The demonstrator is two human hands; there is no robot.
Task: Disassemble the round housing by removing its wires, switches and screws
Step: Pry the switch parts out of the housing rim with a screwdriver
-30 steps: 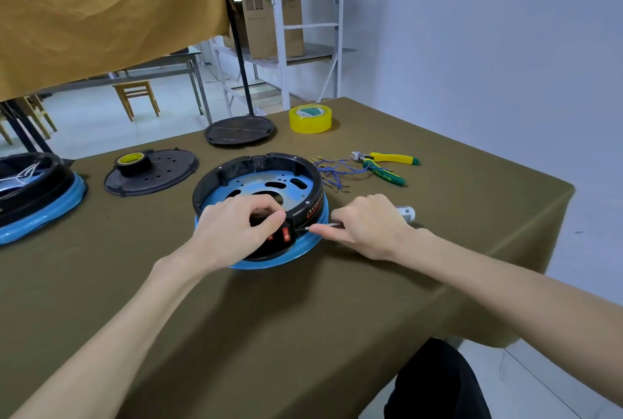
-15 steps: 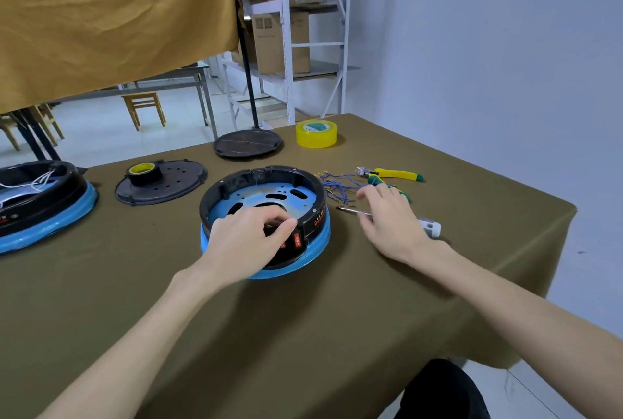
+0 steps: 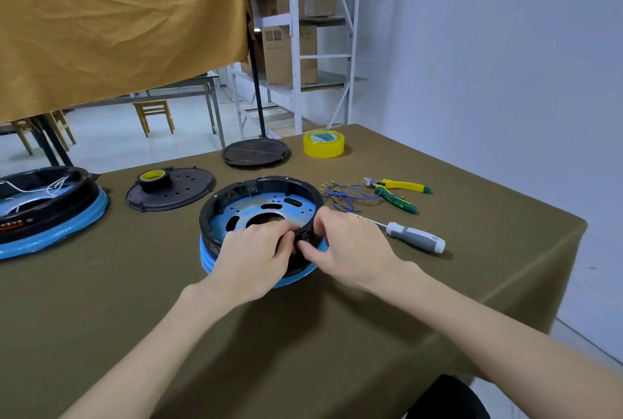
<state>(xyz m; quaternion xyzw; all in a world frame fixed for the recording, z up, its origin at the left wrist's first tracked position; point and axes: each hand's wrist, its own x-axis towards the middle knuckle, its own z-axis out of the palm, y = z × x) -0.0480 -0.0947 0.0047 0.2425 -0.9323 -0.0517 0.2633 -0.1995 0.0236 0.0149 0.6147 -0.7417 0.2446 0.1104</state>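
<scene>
The round housing (image 3: 259, 196), black-walled with a blue base ring and a blue perforated plate inside, sits mid-table. My left hand (image 3: 251, 258) covers its near rim, fingers curled over the wall. My right hand (image 3: 347, 246) meets it from the right, its thumb and fingers pinching a small black switch (image 3: 303, 237) at the housing's near wall. A grey-handled screwdriver (image 3: 413, 240) lies on the cloth just right of my right hand. A bundle of loose blue wires (image 3: 344, 196) lies behind it.
Green and yellow pliers (image 3: 397, 194) lie beside the wires. A yellow tape roll (image 3: 323, 144) and a black round stand base (image 3: 256, 152) sit at the back. A black lid with a small tape roll (image 3: 170, 191) and a second housing (image 3: 47, 209) are at left. Table edge at right.
My right hand laid the screwdriver down on the cloth, then came back left to the housing's near wall and pinched the switch. My left hand stayed on the rim.
</scene>
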